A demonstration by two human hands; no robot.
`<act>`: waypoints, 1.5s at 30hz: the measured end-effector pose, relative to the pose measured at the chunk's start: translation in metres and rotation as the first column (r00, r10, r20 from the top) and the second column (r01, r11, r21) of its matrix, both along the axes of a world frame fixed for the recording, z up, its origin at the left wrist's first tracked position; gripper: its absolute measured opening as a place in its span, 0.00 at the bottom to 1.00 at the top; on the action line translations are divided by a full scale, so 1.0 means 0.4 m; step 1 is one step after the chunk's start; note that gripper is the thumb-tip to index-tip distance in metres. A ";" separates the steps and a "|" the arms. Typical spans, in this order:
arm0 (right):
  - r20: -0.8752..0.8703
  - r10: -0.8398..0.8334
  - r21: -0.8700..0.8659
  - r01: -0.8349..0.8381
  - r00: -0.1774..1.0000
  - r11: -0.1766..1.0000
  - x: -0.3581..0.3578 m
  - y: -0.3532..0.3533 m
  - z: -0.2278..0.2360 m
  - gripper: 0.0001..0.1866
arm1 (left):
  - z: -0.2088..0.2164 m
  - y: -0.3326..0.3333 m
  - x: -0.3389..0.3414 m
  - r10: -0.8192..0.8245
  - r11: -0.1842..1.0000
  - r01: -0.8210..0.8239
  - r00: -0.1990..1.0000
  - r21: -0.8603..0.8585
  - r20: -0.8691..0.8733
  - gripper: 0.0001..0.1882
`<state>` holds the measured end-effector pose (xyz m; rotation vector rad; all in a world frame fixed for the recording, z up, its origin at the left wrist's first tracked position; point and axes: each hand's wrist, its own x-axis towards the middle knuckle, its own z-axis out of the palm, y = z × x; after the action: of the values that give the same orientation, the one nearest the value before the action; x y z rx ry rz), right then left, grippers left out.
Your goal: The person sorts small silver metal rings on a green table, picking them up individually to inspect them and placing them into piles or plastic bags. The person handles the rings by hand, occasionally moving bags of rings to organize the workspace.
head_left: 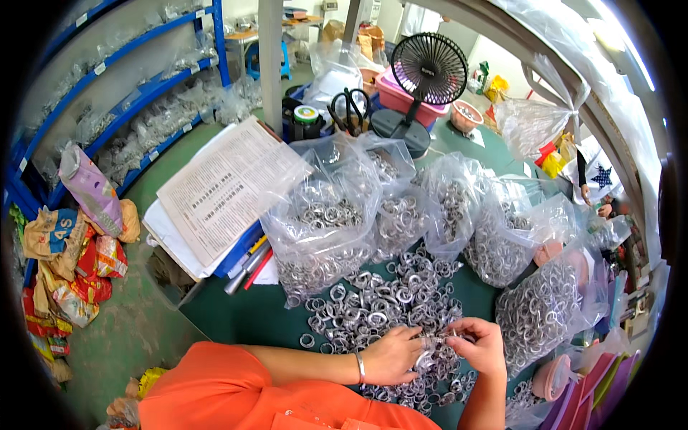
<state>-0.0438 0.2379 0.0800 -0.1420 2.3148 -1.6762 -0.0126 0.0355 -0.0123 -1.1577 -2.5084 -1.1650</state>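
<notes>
A pile of silver metal rings (376,302) is spread over the green table in front of me. My left hand (393,355), with a bracelet at its wrist, rests palm down on the near part of this pile. Its fingers curl around a few metal rings (426,345) at their tips. Close to its right, my right hand (479,347) is closed in a pinch, thumb against fingers, at the same small cluster. The piece between those fingertips looks like a metal ring, though the fingers partly cover it.
Clear plastic bags of rings (315,247) stand behind the pile, and another full bag (541,315) sits to the right. Printed papers (222,186) and pens lie at the left. A black fan (428,68) stands farther back. Blue shelves (136,107) line the left wall.
</notes>
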 end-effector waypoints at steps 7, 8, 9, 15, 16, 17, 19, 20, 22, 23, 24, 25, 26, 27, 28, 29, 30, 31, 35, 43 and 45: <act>-0.138 0.058 0.201 -0.029 0.989 0.979 0.007 0.040 -0.013 0.15 | 0.017 -0.003 -0.006 -0.052 0.997 0.049 0.997 -0.051 -0.052 0.20; -0.250 0.068 0.317 0.015 0.966 0.948 0.004 0.042 -0.020 0.15 | 0.014 -0.004 -0.010 -0.058 0.996 0.053 0.996 -0.070 -0.073 0.21; -0.384 0.108 0.534 0.125 0.917 0.836 -0.003 0.020 -0.011 0.16 | 0.004 0.004 -0.015 -0.048 0.982 0.046 0.999 -0.184 -0.006 0.20; -0.201 -0.132 0.474 0.214 0.971 0.854 0.041 0.093 -0.128 0.09 | 0.015 -0.005 -0.016 -0.039 0.996 0.035 0.998 -0.078 -0.046 0.19; -0.116 -0.255 0.291 0.278 0.960 0.915 0.057 0.114 -0.155 0.08 | 0.030 -0.001 -0.015 -0.025 0.996 0.020 0.998 -0.088 -0.050 0.22; 0.006 -0.332 0.164 0.327 0.943 0.931 0.068 0.115 -0.144 0.07 | 0.037 -0.001 -0.014 -0.034 0.989 0.032 0.999 -0.142 -0.009 0.22; 0.106 -0.332 -0.066 0.340 0.937 0.938 0.080 0.118 -0.143 0.06 | 0.034 0.002 -0.021 -0.049 0.995 0.045 0.998 -0.089 -0.042 0.20; 0.154 -0.324 -0.132 0.344 0.934 0.930 0.085 0.120 -0.140 0.06 | 0.032 0.005 -0.019 -0.043 0.995 0.038 0.998 -0.087 -0.055 0.20; 0.219 -0.276 -0.254 0.327 0.936 0.910 0.081 0.119 -0.133 0.07 | 0.028 0.004 -0.021 -0.039 0.995 0.035 0.998 -0.089 -0.047 0.19; 0.236 -0.254 -0.324 0.323 0.938 0.890 0.083 0.124 -0.142 0.07 | 0.027 0.005 -0.018 -0.037 0.995 0.032 0.998 -0.097 -0.050 0.19; 0.249 -0.230 -0.394 0.316 0.941 0.863 0.082 0.124 -0.153 0.07 | 0.027 0.002 -0.019 -0.035 0.994 0.029 0.998 -0.108 -0.056 0.19; 0.185 -0.204 -0.553 0.273 0.961 0.787 0.086 0.119 -0.170 0.07 | 0.028 0.002 -0.020 -0.039 0.995 0.034 0.998 -0.098 -0.049 0.19; 0.206 -0.182 -0.600 0.271 0.962 0.753 0.086 0.119 -0.170 0.08 | 0.030 0.003 -0.022 -0.040 0.995 0.035 0.998 -0.091 -0.051 0.19; 0.229 -0.157 -0.645 0.270 0.961 0.715 0.088 0.116 -0.167 0.08 | 0.031 0.002 -0.021 -0.040 0.996 0.036 0.998 -0.086 -0.051 0.19; 0.250 -0.132 -0.688 0.272 0.959 0.673 0.091 0.113 -0.165 0.08 | 0.031 0.001 -0.021 -0.041 0.996 0.037 0.998 -0.081 -0.051 0.19; 0.222 -0.155 -0.579 0.258 0.963 0.774 0.086 0.111 -0.167 0.09 | 0.029 -0.001 -0.021 -0.039 0.996 0.035 0.998 -0.080 -0.050 0.19; 0.229 -0.126 -0.629 0.246 0.965 0.738 0.087 0.114 -0.170 0.08 | 0.030 0.000 -0.022 -0.044 0.996 0.040 0.998 -0.077 -0.042 0.19; 0.235 -0.098 -0.675 0.235 0.967 0.699 0.090 0.118 -0.174 0.08 | 0.033 0.000 -0.023 -0.049 0.996 0.047 0.998 -0.074 -0.033 0.19; 0.187 -0.135 -0.116 0.159 0.973 0.980 0.089 0.111 -0.133 0.07 | 0.034 0.003 -0.022 -0.048 0.995 0.045 0.998 -0.084 -0.033 0.19; -0.495 -0.471 0.077 0.577 0.730 0.813 0.002 0.125 0.120 0.07 | 0.033 0.004 -0.026 -0.022 0.996 0.018 0.999 -0.091 -0.046 0.19; -0.867 -0.393 -0.096 0.669 0.308 0.737 -0.069 0.202 0.226 0.07 | 0.038 0.006 -0.025 -0.024 0.997 0.019 0.998 -0.074 -0.062 0.19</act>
<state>-0.0713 0.3189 0.1705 -0.1544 3.7269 -1.7154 -0.0228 0.0379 0.0027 -1.2219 -2.5171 -1.0322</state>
